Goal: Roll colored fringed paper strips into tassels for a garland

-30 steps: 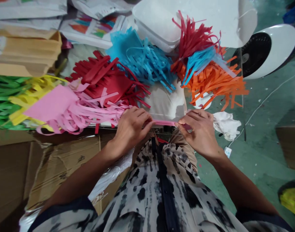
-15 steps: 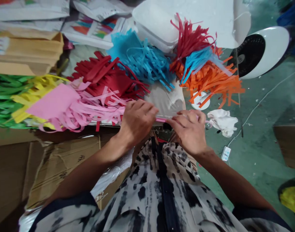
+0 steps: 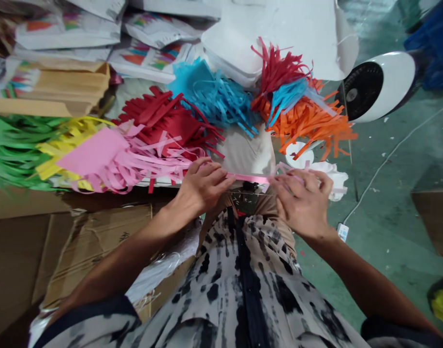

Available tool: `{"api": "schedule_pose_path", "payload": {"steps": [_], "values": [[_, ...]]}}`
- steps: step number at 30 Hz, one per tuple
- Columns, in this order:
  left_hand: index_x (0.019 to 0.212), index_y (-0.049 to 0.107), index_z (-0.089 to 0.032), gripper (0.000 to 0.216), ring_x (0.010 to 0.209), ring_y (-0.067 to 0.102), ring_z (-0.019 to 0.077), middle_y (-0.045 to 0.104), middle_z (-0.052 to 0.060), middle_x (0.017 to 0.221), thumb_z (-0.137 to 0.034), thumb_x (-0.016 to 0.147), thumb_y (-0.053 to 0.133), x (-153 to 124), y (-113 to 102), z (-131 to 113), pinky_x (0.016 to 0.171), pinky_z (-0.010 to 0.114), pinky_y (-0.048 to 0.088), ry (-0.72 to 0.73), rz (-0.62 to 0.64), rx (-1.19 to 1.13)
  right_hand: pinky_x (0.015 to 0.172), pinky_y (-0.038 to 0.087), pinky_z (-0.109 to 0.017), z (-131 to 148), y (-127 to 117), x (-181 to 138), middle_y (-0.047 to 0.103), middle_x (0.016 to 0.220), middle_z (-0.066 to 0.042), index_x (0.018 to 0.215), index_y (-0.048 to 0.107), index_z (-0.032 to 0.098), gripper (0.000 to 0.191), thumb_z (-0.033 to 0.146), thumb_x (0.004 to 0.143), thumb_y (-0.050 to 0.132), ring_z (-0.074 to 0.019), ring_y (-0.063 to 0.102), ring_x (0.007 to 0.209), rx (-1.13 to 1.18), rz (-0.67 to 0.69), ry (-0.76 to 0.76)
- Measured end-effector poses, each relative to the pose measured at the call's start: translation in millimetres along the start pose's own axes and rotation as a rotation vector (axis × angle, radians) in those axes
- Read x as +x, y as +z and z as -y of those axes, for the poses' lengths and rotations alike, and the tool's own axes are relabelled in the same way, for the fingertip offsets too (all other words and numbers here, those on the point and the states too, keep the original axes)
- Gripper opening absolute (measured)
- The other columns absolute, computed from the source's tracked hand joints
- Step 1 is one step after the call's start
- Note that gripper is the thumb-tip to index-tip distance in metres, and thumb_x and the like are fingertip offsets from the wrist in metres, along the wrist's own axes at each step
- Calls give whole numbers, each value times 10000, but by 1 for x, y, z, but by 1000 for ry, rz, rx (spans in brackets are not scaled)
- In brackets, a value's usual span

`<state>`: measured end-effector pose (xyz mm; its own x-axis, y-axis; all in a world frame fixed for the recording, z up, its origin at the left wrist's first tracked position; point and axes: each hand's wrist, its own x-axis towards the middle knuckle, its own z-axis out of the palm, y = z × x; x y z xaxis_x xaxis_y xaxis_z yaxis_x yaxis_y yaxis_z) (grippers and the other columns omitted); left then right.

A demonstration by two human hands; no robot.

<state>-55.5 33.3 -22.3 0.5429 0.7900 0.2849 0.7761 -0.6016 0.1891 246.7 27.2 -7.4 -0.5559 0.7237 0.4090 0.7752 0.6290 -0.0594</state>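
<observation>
A pink paper tassel (image 3: 94, 152) with a flat sheet end lies at the table's front edge, its fringe running right to my hands. My left hand (image 3: 203, 186) is closed on the twisted part of the pink paper. My right hand (image 3: 301, 195) pinches the same narrow pink strip (image 3: 250, 178) farther right, so it stretches between both hands. Loose pale pink ends stick out beyond my right fingers. Behind my left hand lie a dark red tassel (image 3: 167, 123) and a blue tassel (image 3: 214, 94). An orange tassel (image 3: 308, 125) rests beyond my right hand.
Yellow (image 3: 69, 140) and green fringed paper (image 3: 18, 150) lie at left, below an opened kraft bag (image 3: 72, 82). White printed packets (image 3: 149, 55) are stacked behind. A white fan (image 3: 391, 87), a cable and a power strip (image 3: 342, 232) are on the floor. Cardboard (image 3: 94, 246) stands below left.
My hands have moved apart, the right one going further right, and more of the pink strip shows between them. The whole view has shifted slightly.
</observation>
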Motion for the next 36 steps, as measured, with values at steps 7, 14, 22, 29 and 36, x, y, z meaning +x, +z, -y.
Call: {"api": "schedule_pose_path", "payload": {"steps": [7, 14, 22, 29, 36], "values": [[948, 761, -266, 218, 951, 654, 218, 771, 31, 944, -328, 1045, 576, 30, 2, -10, 897, 415, 435, 28, 11, 36, 980, 278, -472, 21, 17, 36, 790, 1086, -33, 1117, 759, 279, 224, 310, 1072, 542, -265, 584, 1135, 143, 177, 47], [940, 720, -213, 218, 870, 629, 222, 736, 39, 880, -294, 1066, 562, 42, 9, -9, 818, 390, 400, 75, 42, 75, 977, 272, -443, 7, 23, 42, 790, 1077, -20, 1100, 755, 265, 234, 334, 1091, 532, -227, 588, 1099, 180, 170, 0], [941, 694, -206, 250, 903, 621, 235, 738, 57, 916, -350, 1076, 542, 38, 10, -8, 836, 406, 388, -8, 36, 27, 973, 264, -431, 9, 25, 44, 767, 1011, -39, 994, 740, 247, 284, 369, 1098, 506, -237, 581, 1085, 180, 179, 78], [906, 691, -205, 234, 936, 610, 260, 736, 62, 908, -384, 1037, 618, 38, 6, -4, 819, 425, 372, -127, 58, -40, 871, 273, -433, 4, 22, 45, 739, 941, -63, 925, 677, 227, 234, 344, 1063, 529, -281, 571, 1060, 193, 233, 160], [868, 689, -206, 188, 938, 606, 300, 745, 66, 898, -363, 972, 689, 47, -5, -3, 761, 425, 366, -214, 134, -64, 771, 246, -416, 1, 21, 56, 730, 872, -63, 853, 637, 232, 120, 282, 957, 607, -310, 556, 1015, 161, 314, 174]]}}
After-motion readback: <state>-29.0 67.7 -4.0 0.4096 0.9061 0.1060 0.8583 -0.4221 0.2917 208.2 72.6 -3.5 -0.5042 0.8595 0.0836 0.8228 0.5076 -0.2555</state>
